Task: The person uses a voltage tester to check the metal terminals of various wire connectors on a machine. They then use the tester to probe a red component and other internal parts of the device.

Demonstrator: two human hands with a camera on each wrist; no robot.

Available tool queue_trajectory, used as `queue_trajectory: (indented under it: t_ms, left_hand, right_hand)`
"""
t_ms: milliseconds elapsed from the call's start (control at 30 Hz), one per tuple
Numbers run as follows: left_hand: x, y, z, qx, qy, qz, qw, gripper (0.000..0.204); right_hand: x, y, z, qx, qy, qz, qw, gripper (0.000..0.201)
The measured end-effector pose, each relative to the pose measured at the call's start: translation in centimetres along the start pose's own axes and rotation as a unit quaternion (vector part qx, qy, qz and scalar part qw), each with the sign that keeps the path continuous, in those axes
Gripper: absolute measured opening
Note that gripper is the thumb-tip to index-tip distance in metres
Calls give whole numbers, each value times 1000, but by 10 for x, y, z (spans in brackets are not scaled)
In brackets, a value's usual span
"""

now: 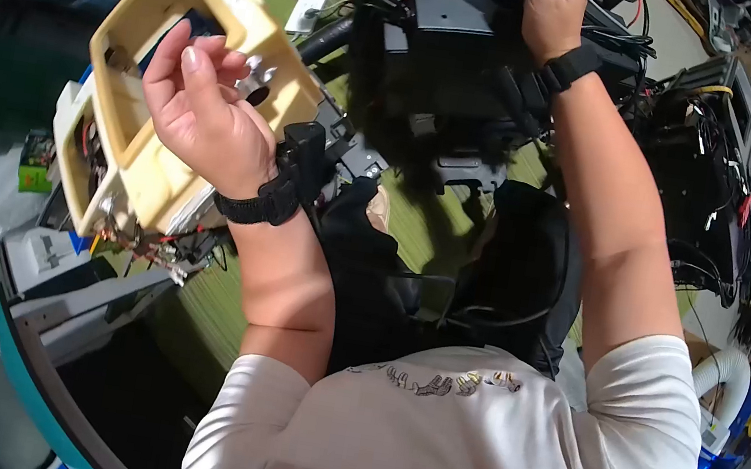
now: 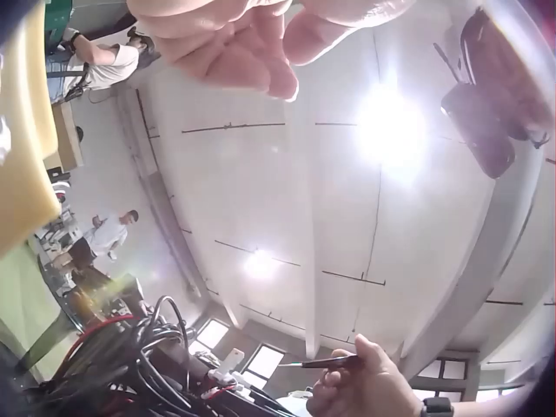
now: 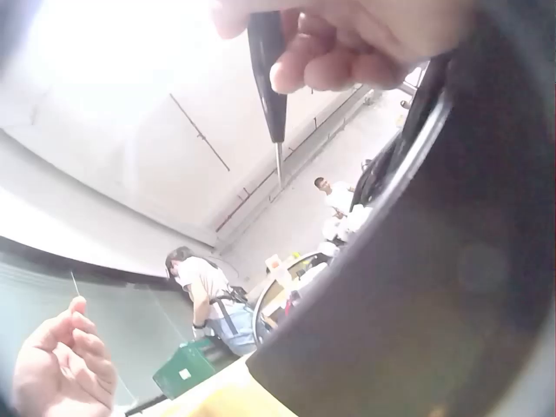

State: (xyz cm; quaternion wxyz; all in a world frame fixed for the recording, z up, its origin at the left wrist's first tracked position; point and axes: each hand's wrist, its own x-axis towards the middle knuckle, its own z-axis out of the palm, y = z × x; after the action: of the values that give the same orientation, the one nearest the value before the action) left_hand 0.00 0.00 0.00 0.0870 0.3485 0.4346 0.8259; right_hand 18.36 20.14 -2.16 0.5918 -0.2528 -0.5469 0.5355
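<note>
A green box (image 3: 184, 368) just beside a jeans-clad person (image 3: 207, 288)

Power strip (image 1: 308, 11) on green floor (image 1: 420, 230)

A light (image 2: 390, 132) is glaring overhead, shadows are darkening the floor (image 1: 408, 225), and the head view's edges are bending.

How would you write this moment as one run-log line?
Right hand: holds black-handled tool with thin metal shaft | left hand: fingers bent, overlaps cream plastic housing in head view, grip unclear
</note>
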Motion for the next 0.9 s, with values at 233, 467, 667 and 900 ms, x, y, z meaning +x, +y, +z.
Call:
queue_trajectory:
  t_ms: [233, 467, 667, 900]
  left_hand:
    - [-41, 47, -65, -62, 131, -34, 989, 23]
    - [-104, 45, -134, -75, 203, -245, 945, 26]
    - [-162, 26, -163, -43, 186, -360, 913, 30]
    - [-222, 43, -192, -17, 70, -556, 828, 22]
  right_hand:
    - [-10, -34, 10, -41, 17, -148, 988, 15]
    - [-73, -55, -11, 15, 74, -33, 997, 24]
    - [-153, -59, -39, 50, 99, 85, 990, 26]
    - [-229, -64, -75, 48, 139, 176, 973, 24]
